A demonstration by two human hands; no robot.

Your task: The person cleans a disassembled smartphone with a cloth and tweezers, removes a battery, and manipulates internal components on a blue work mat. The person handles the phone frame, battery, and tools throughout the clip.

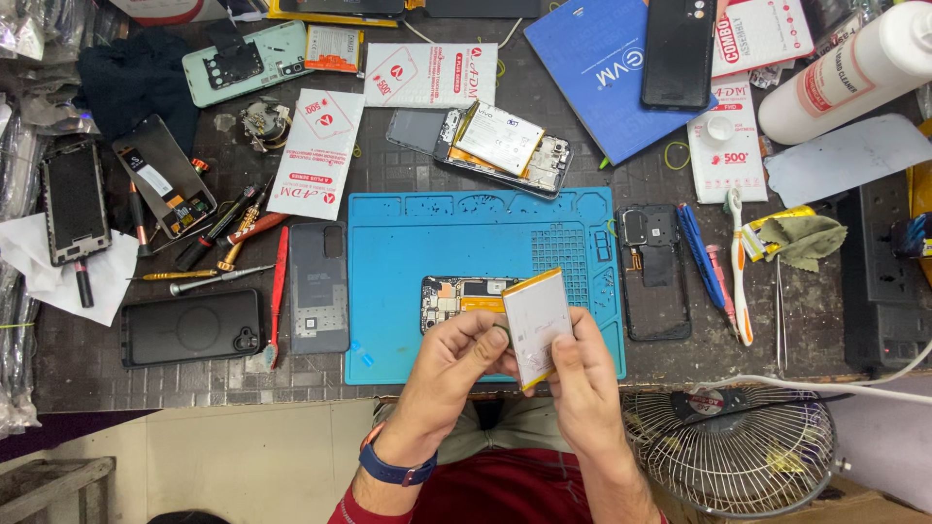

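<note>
Both hands hold one white phone battery [537, 325] above the near edge of the blue mat [408, 243]: left hand [456, 359] grip pinches its lower left side, right hand [582, 374] grip clenched on its lower right edge. One opened phone [461, 299] lies on the mat behind it. Another opened phone with battery [505, 146] lies past the mat's far edge. One white bottle [854, 68] at surface's far right corner
</note>
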